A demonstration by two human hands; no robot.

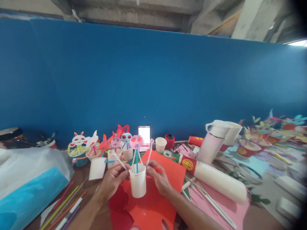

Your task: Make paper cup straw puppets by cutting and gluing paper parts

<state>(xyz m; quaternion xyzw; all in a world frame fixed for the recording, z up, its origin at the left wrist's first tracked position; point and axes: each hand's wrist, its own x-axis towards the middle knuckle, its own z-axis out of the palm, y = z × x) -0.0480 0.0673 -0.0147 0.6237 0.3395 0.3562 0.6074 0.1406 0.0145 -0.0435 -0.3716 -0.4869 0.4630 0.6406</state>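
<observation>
One white cup (138, 184) is between left hand (114, 179) and right hand (157, 178), each pinching a pale stick (119, 161) beside it

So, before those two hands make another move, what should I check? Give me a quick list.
1. Cup upright between the hands: ok.
2. Left hand gripping the left strip: ok, pinched near the rim.
3. Right hand gripping the right strip: ok, pinched near the rim.
4. Pink face above the cup, on the blue straw: ok.
5. Blue straw fixed at its foot: cannot tell, the cup's wall hides it.
6. Cup stack standing up: not ok, it lies on its side.
</observation>
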